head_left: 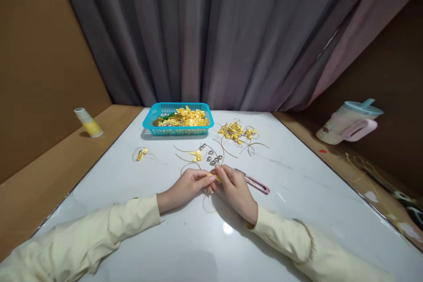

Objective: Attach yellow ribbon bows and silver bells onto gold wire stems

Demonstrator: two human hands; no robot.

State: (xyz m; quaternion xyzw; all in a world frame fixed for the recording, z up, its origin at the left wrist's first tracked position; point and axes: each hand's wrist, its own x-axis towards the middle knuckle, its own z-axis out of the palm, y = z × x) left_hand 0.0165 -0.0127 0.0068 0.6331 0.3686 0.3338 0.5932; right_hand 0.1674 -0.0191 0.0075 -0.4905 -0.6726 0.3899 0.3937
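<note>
My left hand [187,186] and my right hand [237,190] meet over the middle of the white table, fingers pinched on a small yellow ribbon bow [217,178]. Most of the bow is hidden by my fingertips. A thin cord loop [204,205] hangs below them, with something silvery near it. Just beyond my fingers lie several silver beads [209,158], a loose yellow bow [197,156] and curved pieces of gold cord [187,150]. A pink utility knife [259,184] rests beside my right hand.
A blue basket [177,131] of yellow bows and green strands stands at the back. Right of it is a pile of corded bows [233,131]; one more corded bow [142,154] lies left. A bottle [89,123] and a lidded cup [337,123] flank the white table [139,246].
</note>
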